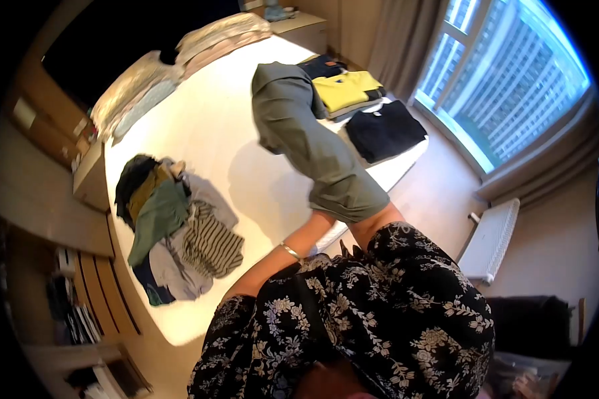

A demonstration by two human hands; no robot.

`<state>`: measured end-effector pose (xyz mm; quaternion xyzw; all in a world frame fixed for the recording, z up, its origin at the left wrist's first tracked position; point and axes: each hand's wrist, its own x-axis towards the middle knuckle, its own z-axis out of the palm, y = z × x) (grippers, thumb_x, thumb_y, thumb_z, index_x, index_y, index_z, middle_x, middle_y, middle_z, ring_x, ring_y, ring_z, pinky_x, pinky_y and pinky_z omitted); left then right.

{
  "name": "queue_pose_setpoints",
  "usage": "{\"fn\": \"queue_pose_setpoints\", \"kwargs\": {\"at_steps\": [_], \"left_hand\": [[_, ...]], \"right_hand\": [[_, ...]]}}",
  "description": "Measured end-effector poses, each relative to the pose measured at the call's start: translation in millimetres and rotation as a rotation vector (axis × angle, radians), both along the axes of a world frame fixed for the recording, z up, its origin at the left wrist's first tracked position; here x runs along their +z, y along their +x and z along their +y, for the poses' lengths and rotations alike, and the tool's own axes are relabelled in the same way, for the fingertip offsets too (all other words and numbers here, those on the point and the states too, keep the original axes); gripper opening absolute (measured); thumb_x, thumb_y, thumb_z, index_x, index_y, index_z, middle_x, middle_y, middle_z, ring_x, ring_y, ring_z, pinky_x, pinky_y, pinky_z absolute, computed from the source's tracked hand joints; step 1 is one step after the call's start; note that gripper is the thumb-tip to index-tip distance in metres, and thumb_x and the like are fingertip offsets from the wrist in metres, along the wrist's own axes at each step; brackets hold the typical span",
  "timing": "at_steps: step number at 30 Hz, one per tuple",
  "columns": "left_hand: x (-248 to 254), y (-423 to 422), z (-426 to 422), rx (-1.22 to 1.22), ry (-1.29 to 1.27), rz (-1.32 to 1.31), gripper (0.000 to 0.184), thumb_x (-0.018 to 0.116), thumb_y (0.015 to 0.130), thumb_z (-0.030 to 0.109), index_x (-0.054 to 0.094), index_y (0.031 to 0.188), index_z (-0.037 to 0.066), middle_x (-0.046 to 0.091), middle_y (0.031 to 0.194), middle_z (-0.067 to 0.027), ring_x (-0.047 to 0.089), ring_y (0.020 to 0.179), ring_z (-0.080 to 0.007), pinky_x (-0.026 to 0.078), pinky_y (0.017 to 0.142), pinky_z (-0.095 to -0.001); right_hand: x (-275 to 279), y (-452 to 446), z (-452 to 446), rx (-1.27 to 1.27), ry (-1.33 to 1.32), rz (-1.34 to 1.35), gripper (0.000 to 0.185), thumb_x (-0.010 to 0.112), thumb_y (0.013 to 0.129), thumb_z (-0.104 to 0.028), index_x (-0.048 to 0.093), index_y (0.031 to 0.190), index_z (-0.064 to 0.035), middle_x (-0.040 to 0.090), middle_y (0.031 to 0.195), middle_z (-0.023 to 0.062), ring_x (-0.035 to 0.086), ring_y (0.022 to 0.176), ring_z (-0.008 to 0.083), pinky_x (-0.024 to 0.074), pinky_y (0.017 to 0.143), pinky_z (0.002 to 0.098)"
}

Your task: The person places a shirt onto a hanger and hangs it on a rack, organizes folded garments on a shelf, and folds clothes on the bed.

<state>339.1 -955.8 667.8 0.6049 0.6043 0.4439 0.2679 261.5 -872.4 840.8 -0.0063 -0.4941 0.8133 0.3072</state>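
A grey-green garment [313, 146], which looks like a pair of trousers, stretches out in front of me over the bed. My left forearm [293, 247], with a bracelet on it, goes into the cloth at its near end. Beside it, my right forearm [379, 219] reaches into the same near end. Both hands are covered by the fabric, so their fingers do not show. The garment's far end bends over above the bed, close to the folded clothes.
A loose heap of clothes [173, 233] lies on the bed's left side. Folded clothes, including a yellow top [346, 90] and a black one [386, 131], sit at the right. Pillows [223, 36] line the headboard. A white radiator-like panel [491, 239] stands near the window.
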Motion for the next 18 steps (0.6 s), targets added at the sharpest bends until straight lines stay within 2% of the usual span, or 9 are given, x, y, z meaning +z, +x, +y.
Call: {"fn": "queue_pose_setpoints", "kwargs": {"at_steps": [1, 2, 3, 10, 18], "left_hand": [[-45, -15, 18, 0.177, 0.383, -0.106, 0.056, 0.047, 0.091, 0.035, 0.032, 0.138, 0.006, 0.033, 0.141, -0.0119, 0.029, 0.131, -0.0250, 0.021, 0.110, -0.0353], [-54, -42, 19, 0.225, 0.412, 0.490, 0.061, 0.050, 0.090, 0.037, 0.030, 0.139, 0.006, 0.028, 0.144, -0.0117, 0.024, 0.133, -0.0231, 0.018, 0.111, -0.0353], [-5, -40, 0, 0.367, 0.538, 0.470, 0.044, 0.051, 0.089, 0.030, 0.047, 0.124, 0.005, 0.048, 0.127, -0.0136, 0.044, 0.118, -0.0218, 0.036, 0.099, -0.0351], [38, -133, -20, 0.666, 0.409, 0.340, 0.037, 0.051, 0.089, 0.027, 0.051, 0.117, 0.004, 0.051, 0.117, -0.0128, 0.048, 0.108, -0.0214, 0.039, 0.091, -0.0341], [60, -184, -63, 0.841, 0.311, 0.240, 0.029, 0.052, 0.088, 0.024, 0.055, 0.109, 0.004, 0.056, 0.106, -0.0118, 0.052, 0.097, -0.0210, 0.042, 0.083, -0.0331]], "right_hand": [[1, 5, 3, -0.017, 0.010, -0.010, 0.027, 0.045, 0.090, -0.018, 0.056, 0.107, -0.0003, 0.061, 0.092, 0.0116, 0.055, 0.077, 0.0221, 0.0456, 0.068, 0.0340], [0, 7, 7, -0.033, 0.028, -0.015, 0.027, 0.045, 0.090, -0.018, 0.056, 0.107, -0.0003, 0.061, 0.093, 0.0117, 0.055, 0.077, 0.0222, 0.0457, 0.068, 0.0341], [0, 14, 9, -0.053, 0.039, -0.031, 0.027, 0.045, 0.090, -0.018, 0.057, 0.107, -0.0003, 0.061, 0.093, 0.0118, 0.055, 0.078, 0.0222, 0.0458, 0.068, 0.0341], [-15, 64, 25, -0.159, 0.074, -0.136, 0.028, 0.046, 0.089, -0.018, 0.057, 0.108, -0.0004, 0.061, 0.095, 0.0127, 0.056, 0.079, 0.0229, 0.0464, 0.068, 0.0344], [-30, 120, 36, -0.193, 0.025, -0.171, 0.029, 0.047, 0.089, -0.019, 0.057, 0.109, -0.0004, 0.061, 0.097, 0.0136, 0.057, 0.081, 0.0236, 0.0472, 0.069, 0.0348]]}}
